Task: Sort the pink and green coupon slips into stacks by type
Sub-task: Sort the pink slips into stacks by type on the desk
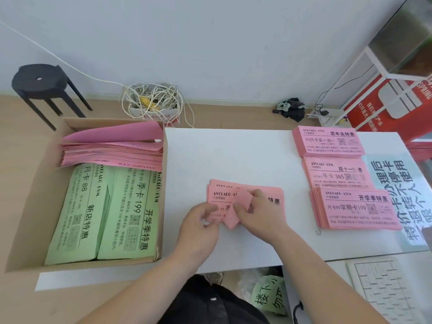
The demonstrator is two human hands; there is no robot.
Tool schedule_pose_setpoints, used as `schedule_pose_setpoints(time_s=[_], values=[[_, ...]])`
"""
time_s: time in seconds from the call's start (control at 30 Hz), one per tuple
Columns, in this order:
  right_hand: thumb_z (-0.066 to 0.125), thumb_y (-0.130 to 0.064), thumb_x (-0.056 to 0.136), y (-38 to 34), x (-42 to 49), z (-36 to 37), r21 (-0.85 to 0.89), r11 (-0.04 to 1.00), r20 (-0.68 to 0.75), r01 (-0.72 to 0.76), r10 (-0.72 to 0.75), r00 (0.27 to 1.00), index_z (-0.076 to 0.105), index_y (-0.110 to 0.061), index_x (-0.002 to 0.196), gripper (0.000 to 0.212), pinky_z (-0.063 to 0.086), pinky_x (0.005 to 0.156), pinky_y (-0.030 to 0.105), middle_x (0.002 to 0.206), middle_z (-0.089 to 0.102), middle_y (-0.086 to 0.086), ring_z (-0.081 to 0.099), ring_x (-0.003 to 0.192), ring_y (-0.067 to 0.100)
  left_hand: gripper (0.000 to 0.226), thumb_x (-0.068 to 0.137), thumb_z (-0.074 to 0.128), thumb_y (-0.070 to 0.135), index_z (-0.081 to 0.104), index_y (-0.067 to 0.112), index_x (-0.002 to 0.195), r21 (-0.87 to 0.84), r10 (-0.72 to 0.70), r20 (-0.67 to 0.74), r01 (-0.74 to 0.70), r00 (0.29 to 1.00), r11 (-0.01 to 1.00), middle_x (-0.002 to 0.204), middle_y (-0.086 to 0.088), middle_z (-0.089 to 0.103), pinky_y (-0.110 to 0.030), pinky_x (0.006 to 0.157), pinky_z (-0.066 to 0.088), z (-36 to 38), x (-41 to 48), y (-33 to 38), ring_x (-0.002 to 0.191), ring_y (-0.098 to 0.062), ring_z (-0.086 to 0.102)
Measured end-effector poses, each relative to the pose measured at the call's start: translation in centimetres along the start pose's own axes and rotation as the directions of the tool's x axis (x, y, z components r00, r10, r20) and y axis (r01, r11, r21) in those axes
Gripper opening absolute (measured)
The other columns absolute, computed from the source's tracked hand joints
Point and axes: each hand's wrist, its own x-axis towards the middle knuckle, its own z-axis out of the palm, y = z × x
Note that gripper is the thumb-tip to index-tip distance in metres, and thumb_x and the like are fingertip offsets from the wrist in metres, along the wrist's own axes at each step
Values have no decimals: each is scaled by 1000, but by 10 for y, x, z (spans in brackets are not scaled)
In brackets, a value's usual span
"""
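Fingers [256, 194] of the left hand [201, 222] pinch a bunch of pink coupon slips [222, 195] on the tabletop [233, 155], right of the cardboard box [35, 183]. Three sorted pink stacks [336, 174] lie farther right. The right hand [259, 212] pinches the curled top slip [235, 219]; next it likely needs matching to a stack.

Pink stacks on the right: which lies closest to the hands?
The front stack, printed 学期卡199, beside the right hand; the 年卡365 stack and 周年庆 stack lie farther back.
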Motion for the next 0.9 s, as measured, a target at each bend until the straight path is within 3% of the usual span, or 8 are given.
schedule_pose_setpoints(time_s=[0.17,0.3,0.47,0.57,0.7,0.77,0.9], values=[[52,-47,101,-2,-3,-9,31,999,5,22,-22,1000,64,-26,122,31,50,92,35,121,52,-17,60,99,8,39,91,62,3,64,33,117,-194,-146,-28,138,989,971,108,5,71,-30,88,54,-4,-1,3,98,-10,66],[49,-51,101,1,2,-14,-12,999,20,43,-43,999,68,-27,117,35,51,94,39,114,51,-20,61,98,10,33,92,64,4,67,31,110,-217,-111,-102,86,989,972,105,15,72,-21,74,46,-7,4,6,95,-6,65],[58,-67,89,6,3,-13,-75,991,69,108,-102,992,67,-38,117,42,52,87,32,110,47,-25,60,92,0,26,95,67,12,71,35,105,-180,-51,-61,40,997,983,93,3,75,-17,78,53,-3,0,5,86,-8,67],[62,-85,73,7,2,-14,-77,988,99,137,-129,987,63,-47,127,66,47,99,28,124,41,-30,54,110,-3,23,98,61,13,76,31,95,-48,-36,-88,32,995,998,85,4,76,-21,72,55,5,2,-3,74,-9,67],[54,-84,80,9,-1,-12,-124,982,91,141,-130,987,62,-46,132,65,45,106,32,133,37,-27,53,120,4,23,96,64,13,75,31,88,36,-22,-164,28,986,999,79,6,75,-31,77,60,9,7,-10,74,-12,70],[50,-83,83,8,0,-12,-49,992,101,118,-113,988,66,-46,126,59,45,106,32,132,39,-25,53,121,3,22,94,65,12,75,32,91,52,21,-160,-13,987,999,81,9,75,-37,84,60,13,6,-8,79,-11,71],[57,-73,87,11,4,-21,204,977,156,56,-89,984,74,-42,107,41,47,102,33,122,49,-27,56,114,-2,20,96,66,15,80,29,101,156,194,-48,-185,980,970,87,21,73,-17,82,53,34,-10,-3,85,5,65]])
